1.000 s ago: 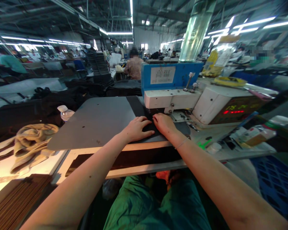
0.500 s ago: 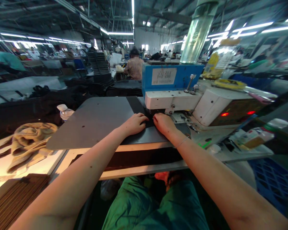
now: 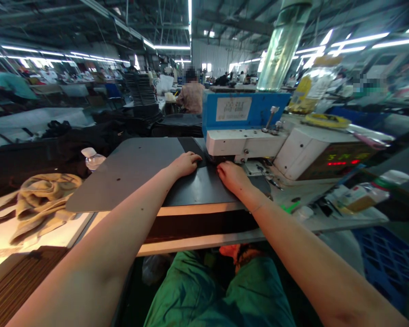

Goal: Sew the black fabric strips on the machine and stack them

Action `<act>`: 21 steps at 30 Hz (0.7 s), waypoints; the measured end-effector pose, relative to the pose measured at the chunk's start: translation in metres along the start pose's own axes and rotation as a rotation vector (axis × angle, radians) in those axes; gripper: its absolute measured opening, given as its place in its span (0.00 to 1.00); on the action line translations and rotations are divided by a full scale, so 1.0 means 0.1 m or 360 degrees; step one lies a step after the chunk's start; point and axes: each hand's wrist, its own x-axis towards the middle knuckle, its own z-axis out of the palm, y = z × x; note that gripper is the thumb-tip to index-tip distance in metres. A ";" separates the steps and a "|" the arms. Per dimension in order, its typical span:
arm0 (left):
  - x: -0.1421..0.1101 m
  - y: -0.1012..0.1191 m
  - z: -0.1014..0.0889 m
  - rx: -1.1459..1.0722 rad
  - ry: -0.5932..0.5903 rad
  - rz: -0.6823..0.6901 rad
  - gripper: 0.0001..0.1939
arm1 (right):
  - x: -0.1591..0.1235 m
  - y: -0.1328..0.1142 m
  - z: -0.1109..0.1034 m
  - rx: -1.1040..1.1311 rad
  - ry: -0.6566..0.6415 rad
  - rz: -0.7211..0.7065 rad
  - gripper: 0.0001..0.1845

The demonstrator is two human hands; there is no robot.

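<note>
A large dark grey panel [image 3: 143,165] with rounded corners lies flat on the worktable, its right part reaching under the sewing machine's white head [image 3: 225,143]. Across it runs a black strip [image 3: 188,145]. My left hand [image 3: 185,165] rests on the panel and the strip's near side, fingers stretched out and lying flat. Close under the machine head, my right hand [image 3: 233,175] is closed, its bent fingertips pressed together at the strip's end. Those fingertips are partly hidden, as is the stitching point.
On the left are a crumpled tan cloth [image 3: 42,200], a small clear bottle [image 3: 92,159] and a stack of brown strips [image 3: 23,281]. The machine's control box [image 3: 313,150] stands right, with a bottle [image 3: 371,193] beyond. A person [image 3: 191,95] sits farther off.
My left hand has slid left and slightly away along the panel, farther from my right hand. The control box display now shows more lit digits. My right hand has barely moved.
</note>
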 end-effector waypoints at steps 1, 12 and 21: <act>-0.01 -0.05 -0.02 0.0020 0.0000 -0.0032 0.21 | -0.05 0.01 -0.01 0.0054 0.0014 -0.0007 0.13; -0.82 0.04 -0.23 0.0007 0.0039 0.0023 0.14 | -0.63 0.17 0.02 0.0457 0.0381 -0.0241 0.14; -1.75 0.61 -0.18 -0.0113 0.0273 0.0120 0.06 | -0.87 -0.15 -0.03 0.0714 0.0333 -0.0400 0.18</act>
